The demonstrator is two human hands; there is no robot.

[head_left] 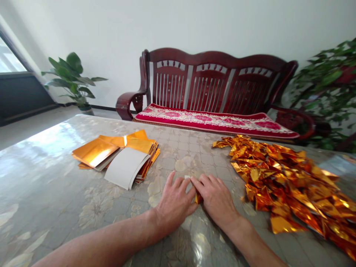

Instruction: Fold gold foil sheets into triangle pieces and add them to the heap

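My left hand (pixel 172 202) and my right hand (pixel 215 198) lie side by side on the table, fingers stretched flat and pressing down on a small piece of gold foil paper (pixel 198 198). Only its white tip and an orange edge show between the hands. A stack of flat gold foil sheets (pixel 116 152) lies to the left, one sheet turned white side up. A big heap of folded gold foil pieces (pixel 289 181) spreads over the table to the right of my right hand.
The table (pixel 55 178) has a glossy floral cover under glass. Behind it stands a dark red wooden bench (pixel 211 85) with a red cushion. Potted plants stand at the far left (pixel 71 79) and right (pixel 328 85).
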